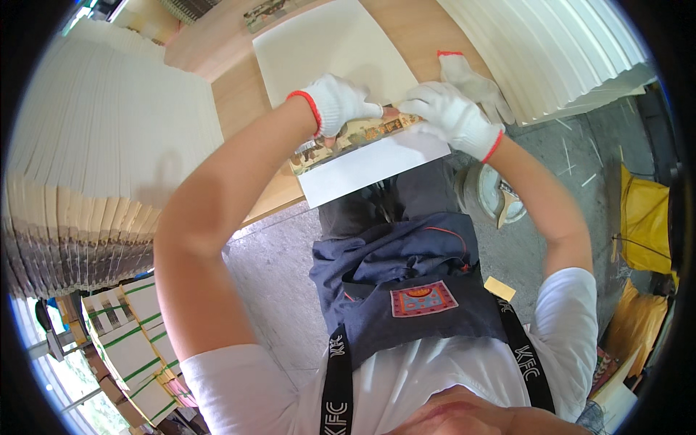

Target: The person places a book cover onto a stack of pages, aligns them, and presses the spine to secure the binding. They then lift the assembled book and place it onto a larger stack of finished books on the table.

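A large white sheet (330,54) lies on the wooden table. Along its near side runs a printed, picture-covered paper strip (373,132), with a plain white flap (377,168) jutting past the table edge towards my lap. Whether strip, flap and sheet are one piece, I cannot tell. My left hand (339,106), in a white knitted glove with red cuff and bare fingertips, grips the strip's left part, thumb pointing right. My right hand (453,119), gloved alike, bends its fingers over the strip's right end; its thumb is mostly hidden.
A loose white glove (475,87) lies right of the sheet. Tall stacks of white sheets stand left (109,123) and right (551,54). Below the table's right side, a round tub (493,192) with a brush (505,206) is on the grey floor (268,268). A yellow bag (644,221) hangs far right.
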The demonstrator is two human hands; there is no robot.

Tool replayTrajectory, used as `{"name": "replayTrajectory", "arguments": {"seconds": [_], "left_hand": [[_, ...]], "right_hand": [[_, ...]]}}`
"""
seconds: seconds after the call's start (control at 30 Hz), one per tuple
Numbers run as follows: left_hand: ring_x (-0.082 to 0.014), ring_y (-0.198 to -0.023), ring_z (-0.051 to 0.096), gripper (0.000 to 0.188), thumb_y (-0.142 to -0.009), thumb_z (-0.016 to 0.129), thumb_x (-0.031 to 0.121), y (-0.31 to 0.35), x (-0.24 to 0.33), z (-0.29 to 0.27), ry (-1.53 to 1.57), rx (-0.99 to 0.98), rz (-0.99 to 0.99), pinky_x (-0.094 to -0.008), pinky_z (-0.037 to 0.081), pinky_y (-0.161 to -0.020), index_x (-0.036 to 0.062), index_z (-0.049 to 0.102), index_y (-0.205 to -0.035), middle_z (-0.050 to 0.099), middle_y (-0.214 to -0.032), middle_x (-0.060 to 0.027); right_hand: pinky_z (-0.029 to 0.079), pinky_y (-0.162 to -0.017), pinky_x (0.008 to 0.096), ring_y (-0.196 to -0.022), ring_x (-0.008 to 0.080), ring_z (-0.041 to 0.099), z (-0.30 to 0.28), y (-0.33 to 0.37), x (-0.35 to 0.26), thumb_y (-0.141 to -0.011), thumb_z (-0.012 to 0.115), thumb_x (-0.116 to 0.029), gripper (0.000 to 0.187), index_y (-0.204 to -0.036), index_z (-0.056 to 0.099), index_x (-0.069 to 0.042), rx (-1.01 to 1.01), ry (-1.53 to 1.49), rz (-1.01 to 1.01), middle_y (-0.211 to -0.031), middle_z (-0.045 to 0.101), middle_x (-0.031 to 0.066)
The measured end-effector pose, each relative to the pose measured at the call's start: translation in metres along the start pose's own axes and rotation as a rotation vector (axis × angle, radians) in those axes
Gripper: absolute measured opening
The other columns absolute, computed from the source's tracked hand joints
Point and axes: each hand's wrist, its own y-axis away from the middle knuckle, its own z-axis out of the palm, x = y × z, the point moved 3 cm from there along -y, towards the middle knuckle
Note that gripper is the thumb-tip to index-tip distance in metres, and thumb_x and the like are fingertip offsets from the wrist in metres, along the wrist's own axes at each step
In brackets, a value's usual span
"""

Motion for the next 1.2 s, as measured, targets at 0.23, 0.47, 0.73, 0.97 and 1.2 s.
{"name": "replayTrajectory", "arguments": {"seconds": [0.23,0.47,0.73,0.97,1.2], "left_hand": [[-0.023,-0.112,0.061,0.045,-0.089,0.061,0.014,0.037,0.08,0.026,-0.119,0.663,-0.196,-0.0418,0.051,-0.087,0.0244,0.059,-0.132,0.06,-0.116,-0.0069],[-0.0336,-0.127,0.05,0.03,-0.1,0.052,0.02,0.082,0.129,0.124,3.099,1.202,-0.368,-0.0454,0.046,-0.104,0.0056,0.052,-0.126,0.057,-0.127,-0.0154],[-0.0362,-0.133,0.045,0.018,-0.098,0.054,0.018,0.058,0.082,0.127,3.017,1.456,-0.467,-0.0544,0.041,-0.109,0.0071,0.056,-0.112,0.059,-0.121,-0.013],[-0.0301,-0.115,0.061,0.01,-0.095,0.056,0.01,0.036,0.047,0.12,3.049,1.53,-0.601,-0.0538,0.051,-0.104,0.0079,0.057,-0.105,0.063,-0.115,-0.0097],[-0.0303,-0.113,0.062,0.012,-0.096,0.058,0.012,0.06,0.026,0.113,3.046,1.537,-0.689,-0.0519,0.055,-0.1,0.0045,0.056,-0.105,0.061,-0.115,-0.0106]], "right_hand": [[0.046,-0.107,0.0383,-0.124,0.0291,0.054,-0.021,0.012,0.013,-0.074,0.061,0.012,0.061,-0.132,0.058,-0.008,-0.139,-0.158,-0.13,-0.131,0.058,0.0081],[0.044,-0.109,0.0362,-0.123,0.0294,0.054,-0.006,0.021,0.024,-0.074,0.054,0.017,0.062,-0.13,0.062,-0.01,-0.07,-0.258,-0.071,-0.136,0.058,0.0098],[0.045,-0.106,0.0391,-0.118,0.0309,0.058,-0.014,0.017,0.016,-0.084,0.053,0.006,0.042,-0.12,0.068,-0.006,0.005,-0.292,-0.003,-0.123,0.065,0.0141],[0.046,-0.102,0.0361,-0.115,0.0289,0.061,-0.02,-0.003,0.043,-0.097,0.055,-0.032,0.035,-0.115,0.068,-0.006,0.041,-0.22,0.381,-0.119,0.067,0.0132],[0.054,-0.092,0.0391,-0.111,0.0244,0.066,-0.016,-0.072,0.041,-0.099,0.053,-0.047,0.054,-0.131,0.057,-0.003,-0.117,-1.504,1.032,-0.127,0.064,0.0133]]}}
